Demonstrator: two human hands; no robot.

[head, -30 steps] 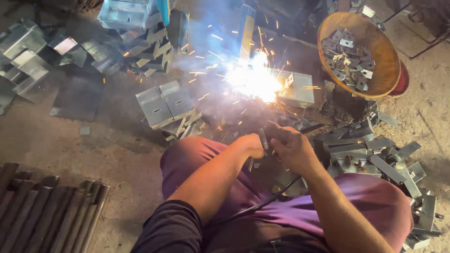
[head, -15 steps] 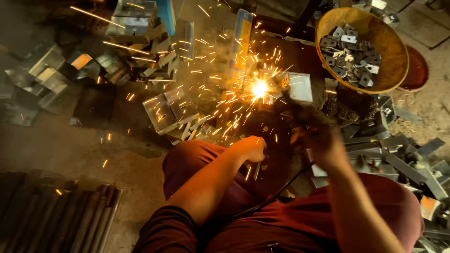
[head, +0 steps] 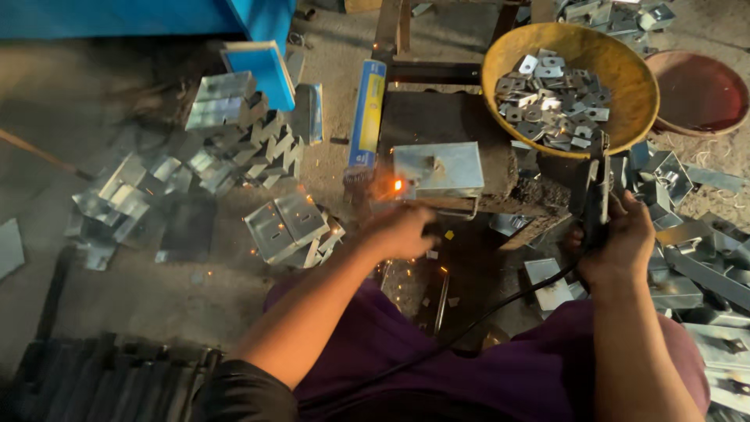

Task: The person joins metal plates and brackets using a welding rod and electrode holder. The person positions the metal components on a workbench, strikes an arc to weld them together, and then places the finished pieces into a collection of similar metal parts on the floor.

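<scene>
My left hand (head: 402, 232) reaches forward, just below a shiny square metal plate (head: 437, 169) that lies on a dark work block (head: 457, 125); whether the fingers hold anything I cannot tell. A small orange glow (head: 398, 185) sits at the plate's left edge. My right hand (head: 621, 242) is shut on a dark welding electrode holder (head: 598, 195), held upright off to the right of the plate, with a black cable (head: 500, 312) trailing back over my purple-clad lap.
A yellow bowl (head: 625, 125) of small metal pieces stands at the back right, a reddish bowl (head: 699, 90) beside it. Folded metal brackets are piled at left (head: 234, 148), centre (head: 285, 227) and right (head: 687, 266). A blue electrode box (head: 367, 117) lies by the block. Dark bars (head: 109, 375) lie at bottom left.
The bright arc and spray of sparks have died to a small glow. My right hand has pulled the holder away to the right. My left hand has moved forward toward the plate.
</scene>
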